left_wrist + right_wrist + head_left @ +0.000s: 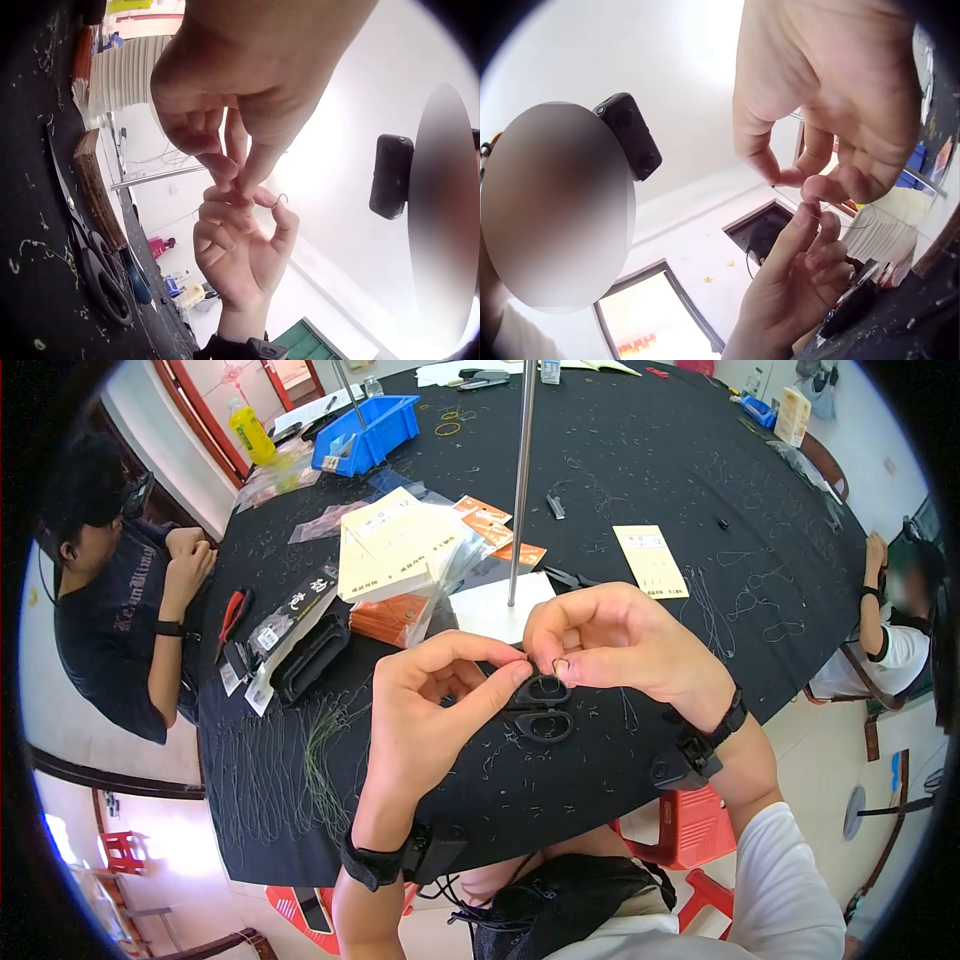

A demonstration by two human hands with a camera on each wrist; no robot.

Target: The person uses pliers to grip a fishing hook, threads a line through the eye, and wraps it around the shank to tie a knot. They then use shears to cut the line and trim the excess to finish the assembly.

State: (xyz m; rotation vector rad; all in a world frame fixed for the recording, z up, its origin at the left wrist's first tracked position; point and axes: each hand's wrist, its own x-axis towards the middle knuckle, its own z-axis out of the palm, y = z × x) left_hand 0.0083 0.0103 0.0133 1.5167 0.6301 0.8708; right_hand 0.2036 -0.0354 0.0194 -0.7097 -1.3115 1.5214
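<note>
L hand (425, 700) pinches thin line (853, 226), R hand (630, 645) grips small curved hook (282, 199) betw. thumb & forefinger, fingertips of both tog., hook & line held abv. blk. scissors (91, 280) on blk. tablecloth (600, 765).

This appeared to be a small handwork workshop in a plain room with white walls (870, 410) and a pale tiled floor (815, 760). The black-clothed table (640, 470), littered with thread clippings (40, 344), held scissors (88, 264), red-handled pliers (233, 612), strands of green line (322, 760), a blue plastic bin (388, 438) and a stack of cream printed cards (395, 550). A small hook (283, 199) was between fingertips above it; 2 other people (115, 610) were at the table's sides, and red plastic stools (690, 825) stood below.
</note>
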